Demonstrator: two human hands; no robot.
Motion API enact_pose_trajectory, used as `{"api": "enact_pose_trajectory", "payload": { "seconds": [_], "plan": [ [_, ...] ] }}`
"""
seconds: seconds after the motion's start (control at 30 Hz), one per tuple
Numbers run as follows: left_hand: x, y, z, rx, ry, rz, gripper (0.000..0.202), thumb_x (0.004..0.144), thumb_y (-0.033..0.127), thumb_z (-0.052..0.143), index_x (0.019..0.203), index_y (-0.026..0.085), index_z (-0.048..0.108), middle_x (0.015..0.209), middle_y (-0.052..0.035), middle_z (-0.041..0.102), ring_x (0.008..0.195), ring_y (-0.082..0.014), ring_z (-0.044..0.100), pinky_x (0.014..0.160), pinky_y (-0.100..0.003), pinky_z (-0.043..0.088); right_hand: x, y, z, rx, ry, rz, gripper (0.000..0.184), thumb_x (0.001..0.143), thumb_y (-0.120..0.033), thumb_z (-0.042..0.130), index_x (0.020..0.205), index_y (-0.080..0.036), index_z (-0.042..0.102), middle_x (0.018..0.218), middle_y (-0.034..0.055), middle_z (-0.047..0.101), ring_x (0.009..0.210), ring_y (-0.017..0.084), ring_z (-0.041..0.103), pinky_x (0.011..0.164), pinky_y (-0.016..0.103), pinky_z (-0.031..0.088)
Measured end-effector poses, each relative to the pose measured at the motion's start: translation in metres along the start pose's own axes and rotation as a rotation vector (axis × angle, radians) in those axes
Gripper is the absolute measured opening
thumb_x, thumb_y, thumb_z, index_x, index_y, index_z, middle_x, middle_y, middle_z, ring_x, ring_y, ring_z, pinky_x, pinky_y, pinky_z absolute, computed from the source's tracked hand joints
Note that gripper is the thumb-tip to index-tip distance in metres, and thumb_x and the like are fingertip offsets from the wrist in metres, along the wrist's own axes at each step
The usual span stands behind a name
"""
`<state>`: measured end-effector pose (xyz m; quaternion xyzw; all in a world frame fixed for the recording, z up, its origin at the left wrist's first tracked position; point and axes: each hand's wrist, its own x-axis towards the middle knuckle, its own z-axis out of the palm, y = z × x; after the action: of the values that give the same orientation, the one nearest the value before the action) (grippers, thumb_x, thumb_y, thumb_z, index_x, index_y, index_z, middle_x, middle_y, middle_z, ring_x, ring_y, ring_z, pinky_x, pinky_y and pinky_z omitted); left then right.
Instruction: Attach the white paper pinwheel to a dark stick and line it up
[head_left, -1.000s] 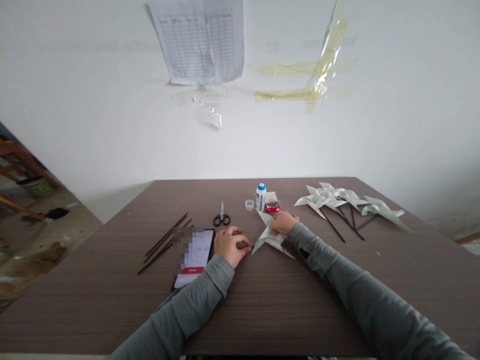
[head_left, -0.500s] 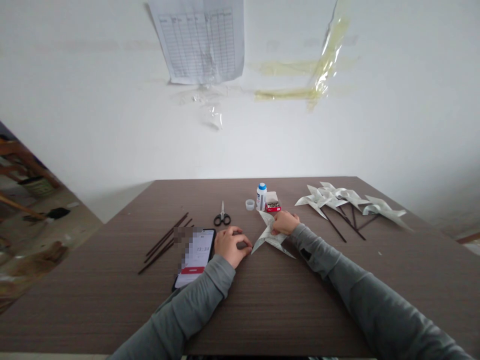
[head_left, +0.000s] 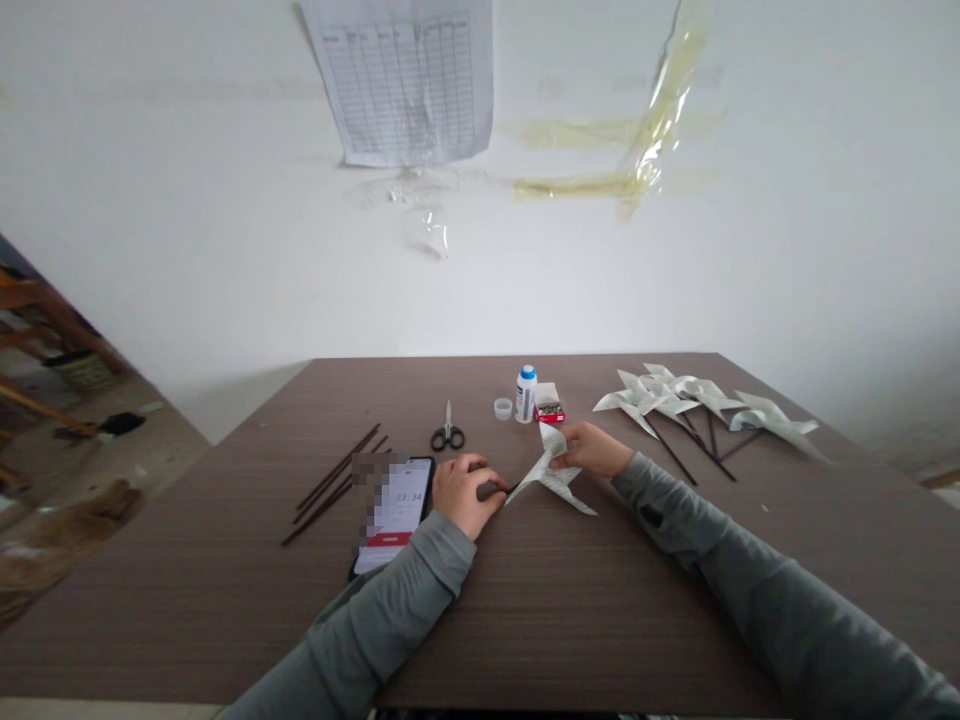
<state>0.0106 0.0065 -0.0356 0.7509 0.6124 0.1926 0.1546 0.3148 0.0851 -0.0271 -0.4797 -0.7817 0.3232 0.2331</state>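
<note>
The left hand (head_left: 466, 492) is curled shut on a dark stick (head_left: 499, 490), just right of the phone (head_left: 395, 510). The right hand (head_left: 592, 450) pinches a paper pinwheel (head_left: 551, 470) mid-table, its points resting on the table (head_left: 570, 600). Scissors (head_left: 447, 436), a glue bottle (head_left: 526, 392) and a pin box (head_left: 549, 410) lie beyond. The near table is bare to its edge.

Left of centre, a pixelated patch blurs one corner of the black smartphone (head_left: 397, 505). Our left hand (head_left: 465, 492) hides most of a thin dark stick (head_left: 513, 489). The white printed wall sheet (head_left: 409, 85), cut by the top edge, is unreadable to us.
</note>
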Motion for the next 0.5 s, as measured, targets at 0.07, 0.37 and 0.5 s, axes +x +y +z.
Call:
{"api": "enact_pose_trajectory", "payload": {
  "seconds": [0.07, 0.37, 0.5],
  "plan": [
    [0.000, -0.003, 0.000, -0.007, 0.024, 0.027, 0.019, 0.100, 0.021, 0.102, 0.107, 0.039, 0.106, 0.151, -0.0056, 0.095, 0.149, -0.0398, 0.082, 0.136, -0.064, 0.064, -0.006, -0.003, -0.005, 0.005, -0.011, 0.004, 0.024, 0.088, -0.044, 0.105, 0.093, -0.022, 0.096, 0.100, 0.0074, 0.096, 0.101, 0.032, 0.088, 0.100, 0.043, 0.074],
    [0.000, 0.000, 0.004, -0.028, 0.068, 0.107, 0.027, 0.098, 0.009, 0.100, 0.080, 0.027, 0.091, 0.149, -0.0109, 0.098, 0.150, -0.0458, 0.081, 0.138, -0.085, 0.057, -0.037, 0.008, -0.013, -0.323, 0.225, -0.156, 0.011, 0.104, -0.040, 0.096, 0.095, -0.035, 0.100, 0.116, 0.0108, 0.098, 0.142, 0.043, 0.082, 0.146, 0.073, 0.050],
    [0.001, 0.001, 0.008, -0.046, 0.095, 0.111, 0.026, 0.101, 0.005, 0.094, 0.084, 0.025, 0.089, 0.149, -0.0134, 0.097, 0.150, -0.0431, 0.084, 0.138, -0.076, 0.061, -0.041, 0.029, 0.009, -0.357, 0.356, -0.260, 0.019, 0.109, -0.030, 0.086, 0.101, -0.036, 0.102, 0.114, 0.0110, 0.098, 0.146, 0.045, 0.080, 0.153, 0.081, 0.037]
  ]
}}
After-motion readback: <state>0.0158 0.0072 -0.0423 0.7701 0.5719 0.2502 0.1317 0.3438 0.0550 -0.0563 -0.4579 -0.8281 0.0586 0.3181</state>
